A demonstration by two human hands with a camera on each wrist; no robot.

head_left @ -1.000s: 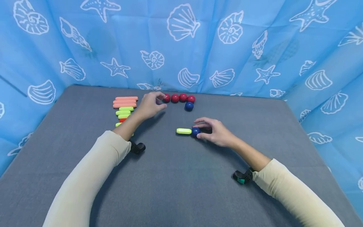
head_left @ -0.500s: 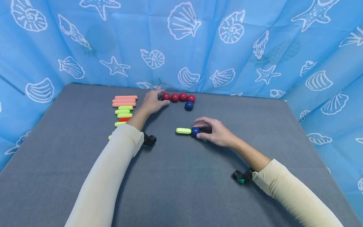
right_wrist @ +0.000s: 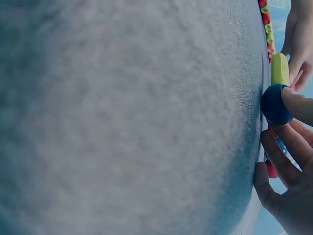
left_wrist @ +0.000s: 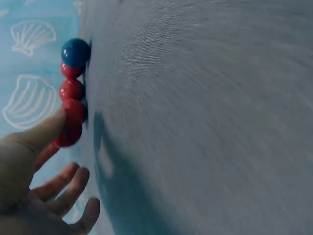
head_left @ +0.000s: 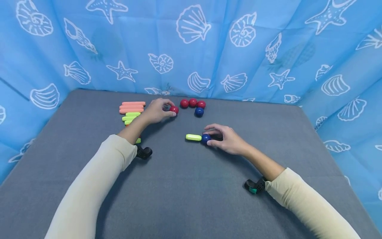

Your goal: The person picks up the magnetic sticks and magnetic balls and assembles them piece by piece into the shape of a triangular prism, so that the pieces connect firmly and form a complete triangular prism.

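Observation:
My left hand [head_left: 156, 111] pinches a shiny red ball [head_left: 174, 110] between thumb and index finger, left of the row; the ball [left_wrist: 69, 136] shows at the thumb tip in the left wrist view. Three more red balls [head_left: 192, 102] stand in a row at the table's back, with a blue ball [head_left: 199, 112] in front of the right one. My right hand [head_left: 228, 141] holds another blue ball [head_left: 206, 139] between thumb and fingers on the table. A yellow-green stick [head_left: 193, 137] lies end-on against that ball, also visible in the right wrist view [right_wrist: 279, 69].
Salmon sticks [head_left: 132, 107] and several yellow-green sticks [head_left: 131, 116] lie stacked in a column at the left, partly hidden by my left forearm. A grey cloth covers the table [head_left: 185, 186]. A blue shell-patterned curtain [head_left: 209, 43] hangs behind it.
My left hand reached right to the leftmost red ball, took hold of it and drew it slightly nearer, apart from the row. The right hand has stayed at its blue ball.

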